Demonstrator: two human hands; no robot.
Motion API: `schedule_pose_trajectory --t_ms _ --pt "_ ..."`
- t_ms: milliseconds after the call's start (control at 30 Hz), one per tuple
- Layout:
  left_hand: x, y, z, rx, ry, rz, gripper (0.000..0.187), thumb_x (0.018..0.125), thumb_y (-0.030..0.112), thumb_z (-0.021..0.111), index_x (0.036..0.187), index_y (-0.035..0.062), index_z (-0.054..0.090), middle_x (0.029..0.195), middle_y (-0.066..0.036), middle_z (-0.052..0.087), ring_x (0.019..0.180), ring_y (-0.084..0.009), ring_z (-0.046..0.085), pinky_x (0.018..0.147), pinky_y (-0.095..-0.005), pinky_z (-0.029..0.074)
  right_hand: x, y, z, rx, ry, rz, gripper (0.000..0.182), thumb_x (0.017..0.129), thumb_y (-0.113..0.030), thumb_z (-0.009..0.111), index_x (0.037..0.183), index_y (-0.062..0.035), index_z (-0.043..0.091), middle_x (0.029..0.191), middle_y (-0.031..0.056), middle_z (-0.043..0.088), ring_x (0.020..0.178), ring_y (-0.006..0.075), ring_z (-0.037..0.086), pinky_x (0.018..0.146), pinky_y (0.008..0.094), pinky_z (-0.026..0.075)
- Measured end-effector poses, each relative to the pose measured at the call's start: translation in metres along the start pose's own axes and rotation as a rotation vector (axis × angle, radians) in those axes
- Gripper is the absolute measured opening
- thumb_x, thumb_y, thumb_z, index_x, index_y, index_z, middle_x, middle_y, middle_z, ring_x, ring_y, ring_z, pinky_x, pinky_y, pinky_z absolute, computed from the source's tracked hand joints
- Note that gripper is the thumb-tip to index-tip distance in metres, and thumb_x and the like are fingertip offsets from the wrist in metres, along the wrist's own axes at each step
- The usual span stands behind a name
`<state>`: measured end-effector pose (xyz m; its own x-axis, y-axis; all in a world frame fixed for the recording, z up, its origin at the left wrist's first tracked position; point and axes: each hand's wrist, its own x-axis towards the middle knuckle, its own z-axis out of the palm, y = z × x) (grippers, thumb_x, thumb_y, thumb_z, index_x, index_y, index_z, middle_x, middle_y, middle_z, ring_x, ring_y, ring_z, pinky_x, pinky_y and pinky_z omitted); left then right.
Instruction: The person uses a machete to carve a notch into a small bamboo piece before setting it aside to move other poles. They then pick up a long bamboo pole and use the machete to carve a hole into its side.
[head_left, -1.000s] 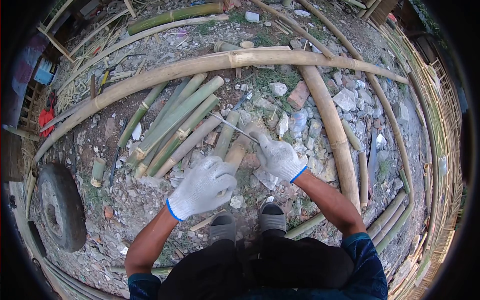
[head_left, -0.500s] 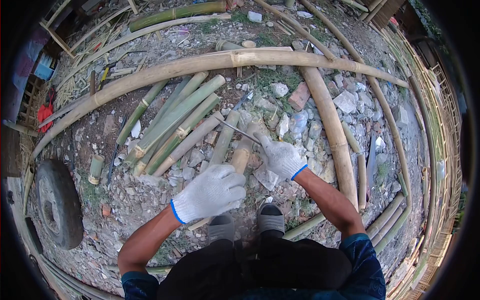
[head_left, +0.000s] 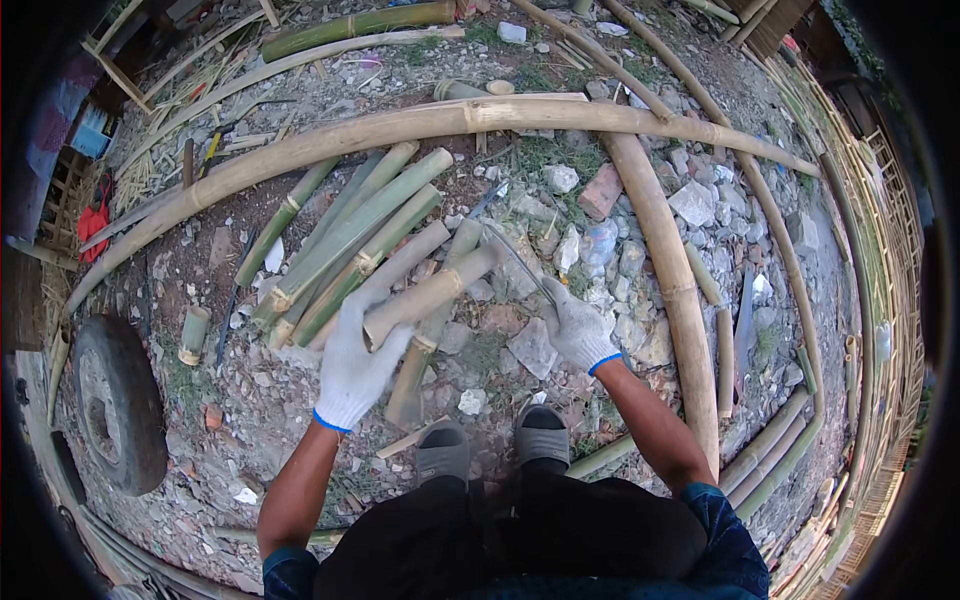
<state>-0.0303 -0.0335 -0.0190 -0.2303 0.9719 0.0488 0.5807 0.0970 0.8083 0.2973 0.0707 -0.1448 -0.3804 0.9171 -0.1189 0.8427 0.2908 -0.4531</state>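
Note:
My left hand (head_left: 360, 365), in a white knit glove with a blue cuff, is open, thumb and fingers apart, at the near end of a short tan bamboo piece (head_left: 430, 296). That piece lies slanted across a greener bamboo piece (head_left: 410, 385). My right hand (head_left: 578, 325), gloved alike, is closed on a knife (head_left: 518, 258) whose thin dark blade points up and left, near the tan piece's far end. The knife's handle is hidden in the glove. Left of my hands lies a pile of cut green bamboo lengths (head_left: 355, 240).
A long bamboo pole (head_left: 400, 125) crosses in front, and a thick pole (head_left: 665, 270) lies to the right. A saw (head_left: 744, 315) rests beyond it. At left stands a tyre (head_left: 118, 405). Broken stones and bricks (head_left: 602, 192) cover the ground.
My left hand has shifted left and up, its fingers spreading. The tan bamboo piece has gone from near upright to slanting left. My right hand with the knife has moved slightly right and down.

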Motion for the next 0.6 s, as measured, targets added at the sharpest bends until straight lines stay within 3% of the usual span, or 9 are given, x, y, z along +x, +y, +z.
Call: schedule_pose_trajectory --t_ms 100,133,167,200,300,400,533,600 --pt "0.002 -0.066 0.002 -0.5 0.151 -0.334 0.041 0.101 0.026 0.071 0.132 0.0014 0.057 0.126 -0.014 0.065 0.115 -0.0241 0.066 0.094 -0.0394 0.056 -0.002 0.008 0.027 0.044 0.088 0.048 0.062 0.095 -0.019 0.062 0.153 -0.0106 0.043 0.111 0.0272 0.071 0.094 0.0466 0.072 0.084 0.0569 0.057" --pt "0.001 -0.062 0.001 -0.615 0.184 -0.367 0.042 0.102 0.026 0.071 0.133 0.0011 0.056 0.127 -0.013 0.064 0.116 -0.0243 0.065 0.094 -0.0398 0.057 -0.003 0.008 0.027 0.052 0.119 0.071 0.063 0.094 -0.018 0.063 0.154 -0.0107 0.043 0.115 0.0281 0.07 0.096 0.0464 0.072 0.085 0.057 0.057" --pt "-0.003 -0.056 0.0 -0.732 0.214 -0.403 0.043 0.103 0.027 0.07 0.134 0.0008 0.055 0.128 -0.013 0.063 0.118 -0.0245 0.065 0.095 -0.0402 0.057 -0.002 0.008 0.027 0.09 0.06 0.148 0.065 0.093 -0.018 0.065 0.153 -0.0076 0.042 0.13 0.0289 0.066 0.113 0.0469 0.068 0.094 0.0548 0.056" --pt "-0.007 -0.054 0.001 -0.85 0.243 -0.437 0.044 0.104 0.028 0.069 0.134 0.0004 0.054 0.13 -0.013 0.062 0.119 -0.0247 0.064 0.096 -0.0406 0.057 -0.002 0.009 0.028 0.097 0.064 0.143 0.067 0.092 -0.018 0.065 0.154 -0.0063 0.041 0.132 0.0295 0.065 0.114 0.0471 0.068 0.094 0.0548 0.056" --pt "-0.013 -0.068 0.0 -0.996 0.364 -0.44 0.052 0.106 0.032 0.067 0.145 0.0026 0.051 0.137 -0.014 0.059 0.125 -0.0264 0.061 0.102 -0.0402 0.055 0.002 0.023 0.041 0.124 0.08 0.143 0.073 0.089 -0.016 0.066 0.154 -0.0009 0.039 0.133 0.03 0.063 0.116 0.0472 0.065 0.097 0.0546 0.054" --pt "-0.011 -0.072 -0.013 -1.086 0.447 -0.4 0.056 0.106 0.034 0.066 0.15 0.0029 0.049 0.142 -0.014 0.057 0.133 -0.0285 0.056 0.111 -0.0395 0.05 0.002 0.03 0.048 0.075 0.038 0.158 0.074 0.091 -0.018 0.064 0.158 -0.0048 0.035 0.131 0.0283 0.061 0.119 0.0458 0.064 0.099 0.0539 0.054" --pt "0.004 -0.045 -0.031 -1.162 0.557 -0.389 0.063 0.105 0.036 0.067 0.151 -0.0006 0.045 0.147 -0.017 0.052 0.135 -0.0292 0.055 0.112 -0.0438 0.049 -0.009 0.037 0.047 0.141 0.099 0.139 0.059 0.091 -0.017 0.063 0.147 -0.0053 0.05 0.126 0.0271 0.061 0.115 0.0461 0.063 0.098 0.0555 0.052" --pt "0.013 -0.092 -0.045 -1.077 0.562 -0.306 0.061 0.107 0.033 0.065 0.152 -0.0027 0.044 0.147 -0.018 0.051 0.137 -0.0288 0.053 0.114 -0.0439 0.049 -0.023 0.037 0.038 0.171 0.227 0.158 0.048 0.093 -0.018 0.063 0.138 -0.0046 0.056 0.124 0.0254 0.062 0.114 0.0455 0.063 0.097 0.0549 0.052"
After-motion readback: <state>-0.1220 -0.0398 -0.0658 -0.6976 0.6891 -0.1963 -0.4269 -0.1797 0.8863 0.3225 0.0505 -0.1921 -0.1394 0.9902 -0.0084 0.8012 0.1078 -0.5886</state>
